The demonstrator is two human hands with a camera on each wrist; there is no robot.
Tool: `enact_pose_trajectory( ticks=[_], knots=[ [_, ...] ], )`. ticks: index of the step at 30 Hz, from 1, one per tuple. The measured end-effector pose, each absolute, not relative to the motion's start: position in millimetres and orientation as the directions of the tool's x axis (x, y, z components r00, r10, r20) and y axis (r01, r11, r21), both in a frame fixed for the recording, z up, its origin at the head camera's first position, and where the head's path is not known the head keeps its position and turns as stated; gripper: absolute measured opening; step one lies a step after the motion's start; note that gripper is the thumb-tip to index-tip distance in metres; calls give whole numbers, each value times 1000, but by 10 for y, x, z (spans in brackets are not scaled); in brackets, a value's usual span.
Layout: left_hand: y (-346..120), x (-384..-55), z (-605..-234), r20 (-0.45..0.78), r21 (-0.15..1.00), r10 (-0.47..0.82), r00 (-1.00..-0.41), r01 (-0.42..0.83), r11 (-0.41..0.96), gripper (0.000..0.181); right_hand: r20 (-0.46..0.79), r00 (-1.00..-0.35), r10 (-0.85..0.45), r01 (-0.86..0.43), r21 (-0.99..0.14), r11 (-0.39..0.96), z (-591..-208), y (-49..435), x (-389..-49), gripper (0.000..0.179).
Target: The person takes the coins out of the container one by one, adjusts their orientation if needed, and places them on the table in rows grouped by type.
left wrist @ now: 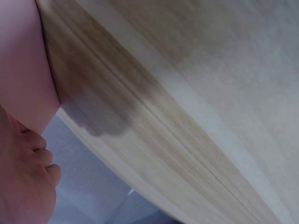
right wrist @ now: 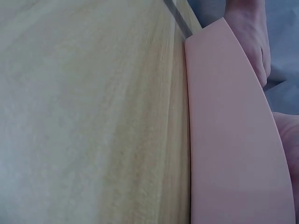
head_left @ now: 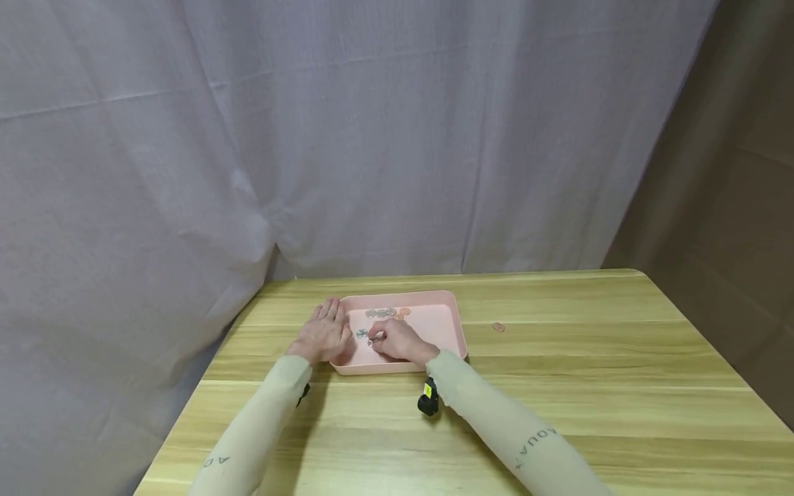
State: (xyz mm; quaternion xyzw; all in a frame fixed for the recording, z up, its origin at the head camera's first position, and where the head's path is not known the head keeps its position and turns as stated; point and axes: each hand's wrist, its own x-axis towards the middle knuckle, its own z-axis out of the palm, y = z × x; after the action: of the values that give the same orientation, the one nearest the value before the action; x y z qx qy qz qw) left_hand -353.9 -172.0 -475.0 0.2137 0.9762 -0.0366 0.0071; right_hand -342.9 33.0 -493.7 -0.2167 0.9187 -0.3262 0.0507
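A shallow pink tray [head_left: 428, 297] lies on the wooden table, its long wall [right wrist: 233, 130] filling much of the right wrist view. Over the tray's left edge, my left hand [head_left: 321, 333] is held with its fingers extended; some of its fingertips show at the lower left of the left wrist view. Inside the tray my right hand [head_left: 400, 341] reaches down with bent fingers, pinching a small silver coin [head_left: 370, 343] at the fingertips. Just left of it lies another silver coin [head_left: 362, 333]. Toward the tray's back sit several silver coins [head_left: 381, 313] in a row, beside copper coins [head_left: 405, 311].
On the table [head_left: 589, 386], right of the tray, lies a single copper coin [head_left: 499, 327]. A grey curtain [head_left: 384, 138] hangs behind the table and down its left side. A black wrist camera [head_left: 428, 399] is strapped at the right wrist.
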Motion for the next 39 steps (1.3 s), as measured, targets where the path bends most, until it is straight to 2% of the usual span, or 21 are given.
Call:
enact_pose_trajectory(
  ticks=[4,14,20,31,39],
  knots=[
    [-1711,-3549,-4741,-52,-76,404,-913,407,910,64,43,-893,-448,-377,-614,693,-4928,339,-3444,21],
    [-1676,-3576,-4707,-20,-92,411,-911,411,907,62,9,-907,-422,-348,-584,734,-4861,333,-3448,7],
    [-1725,-3553,-4718,-29,-91,404,-914,405,910,62,38,-902,-429,-378,-547,747,-4860,262,-3430,12],
    [-1739,-3522,-4743,-24,-100,398,-917,398,912,62,67,-872,-484,-426,-588,687,-4876,249,-3381,12],
    [-1704,-3510,-4750,-31,-98,405,-914,406,909,63,98,-862,-498,-444,-620,647,-4718,463,-3302,11]
  ],
)
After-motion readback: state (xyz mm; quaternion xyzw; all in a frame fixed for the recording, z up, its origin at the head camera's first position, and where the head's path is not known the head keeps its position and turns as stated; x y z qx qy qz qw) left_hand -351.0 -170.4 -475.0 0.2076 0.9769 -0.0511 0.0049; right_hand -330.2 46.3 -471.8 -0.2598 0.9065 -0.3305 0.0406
